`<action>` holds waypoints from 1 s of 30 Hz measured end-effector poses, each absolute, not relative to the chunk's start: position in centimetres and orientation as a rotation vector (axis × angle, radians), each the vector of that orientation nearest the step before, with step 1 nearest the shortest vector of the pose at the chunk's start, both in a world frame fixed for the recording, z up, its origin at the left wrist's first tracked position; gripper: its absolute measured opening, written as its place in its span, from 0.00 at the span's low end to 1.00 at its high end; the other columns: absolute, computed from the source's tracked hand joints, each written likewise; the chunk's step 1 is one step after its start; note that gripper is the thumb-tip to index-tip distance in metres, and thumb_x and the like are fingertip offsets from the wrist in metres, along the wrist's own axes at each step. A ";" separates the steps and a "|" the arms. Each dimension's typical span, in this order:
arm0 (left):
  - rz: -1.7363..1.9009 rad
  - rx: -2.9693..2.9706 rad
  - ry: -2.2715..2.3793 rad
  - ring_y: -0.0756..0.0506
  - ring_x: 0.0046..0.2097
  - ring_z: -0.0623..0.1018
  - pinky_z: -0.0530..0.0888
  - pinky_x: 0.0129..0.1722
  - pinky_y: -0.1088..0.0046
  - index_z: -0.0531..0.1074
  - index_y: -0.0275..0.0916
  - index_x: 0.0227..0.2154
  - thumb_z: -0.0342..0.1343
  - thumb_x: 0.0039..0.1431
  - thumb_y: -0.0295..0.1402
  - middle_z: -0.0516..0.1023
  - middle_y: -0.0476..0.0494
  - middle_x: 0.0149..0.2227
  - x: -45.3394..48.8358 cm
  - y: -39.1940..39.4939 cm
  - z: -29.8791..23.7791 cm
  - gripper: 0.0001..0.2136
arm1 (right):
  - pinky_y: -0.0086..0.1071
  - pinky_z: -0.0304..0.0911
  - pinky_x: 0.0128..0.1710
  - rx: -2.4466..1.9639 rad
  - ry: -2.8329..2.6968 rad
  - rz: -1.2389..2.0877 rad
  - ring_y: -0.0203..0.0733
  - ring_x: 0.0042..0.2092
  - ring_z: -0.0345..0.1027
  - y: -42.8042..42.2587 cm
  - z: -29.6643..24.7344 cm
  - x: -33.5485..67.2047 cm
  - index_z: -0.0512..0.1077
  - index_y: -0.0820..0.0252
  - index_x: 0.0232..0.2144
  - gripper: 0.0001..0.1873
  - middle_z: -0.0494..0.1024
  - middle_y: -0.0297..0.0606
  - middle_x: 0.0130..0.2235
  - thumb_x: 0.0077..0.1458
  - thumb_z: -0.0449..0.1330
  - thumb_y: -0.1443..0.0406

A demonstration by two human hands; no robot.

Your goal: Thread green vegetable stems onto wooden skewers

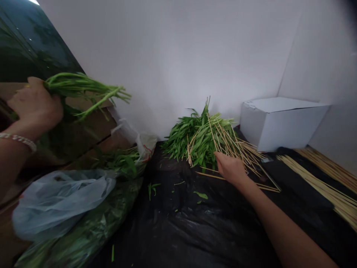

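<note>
At 6 o'clock, nearest us, spreads the black sheet (178,238); at 8 o'clock sits a filmy plastic bag (64,204) by more greens. Farther in, towards 4 o'clock, our right hand (231,168) bends over the thin sticks (249,152), fingertips drawn together beside one; whether they pinch it, we cannot tell. Towards 9 o'clock, our left hand (39,102) is closed round the stems of a green bundle (92,89), held up off the sheet, cut ends aimed at 3 o'clock. To handle it well, we should grip snugly without crushing the stems, and lift sticks singly, since they lie crisscrossed. Just right of centre, they overlap the leafy pile (181,134); beyond, at 3 o'clock, stands a white box (287,126).
</note>
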State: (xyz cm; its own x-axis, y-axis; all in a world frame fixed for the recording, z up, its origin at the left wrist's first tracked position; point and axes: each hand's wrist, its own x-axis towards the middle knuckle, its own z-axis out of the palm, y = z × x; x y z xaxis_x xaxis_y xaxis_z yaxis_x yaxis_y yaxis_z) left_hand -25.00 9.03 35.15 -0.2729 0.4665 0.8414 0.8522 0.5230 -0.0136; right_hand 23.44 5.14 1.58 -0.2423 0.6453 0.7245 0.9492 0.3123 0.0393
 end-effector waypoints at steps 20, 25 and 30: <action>-0.195 -2.530 -1.581 0.38 0.51 0.75 0.71 0.50 0.59 0.70 0.46 0.51 0.49 0.57 0.33 0.77 0.39 0.50 -10.1 0.7 7.6 0.18 | 0.30 0.52 0.27 -1.513 -1.836 -0.599 0.39 0.29 0.72 5.8 1.8 24.7 0.62 0.63 0.59 0.22 0.80 0.44 0.38 0.64 0.45 0.65; -0.361 -2.608 -1.630 0.35 0.58 0.70 0.67 0.57 0.57 0.74 0.48 0.48 0.52 0.55 0.47 0.68 0.40 0.60 -10.1 0.3 11.6 0.20 | 0.31 0.52 0.27 -1.540 -1.826 -0.607 0.39 0.28 0.72 5.8 1.8 24.8 0.63 0.60 0.58 0.21 0.81 0.40 0.36 0.65 0.45 0.65; -0.714 -2.889 -1.344 0.37 0.55 0.71 0.72 0.53 0.59 0.72 0.63 0.51 0.49 0.57 0.46 0.77 0.48 0.48 -6.7 -10.4 15.8 0.18 | 0.31 0.54 0.28 -1.497 -1.826 -0.636 0.39 0.30 0.72 6.0 1.5 24.7 0.63 0.61 0.58 0.21 0.80 0.41 0.41 0.65 0.45 0.64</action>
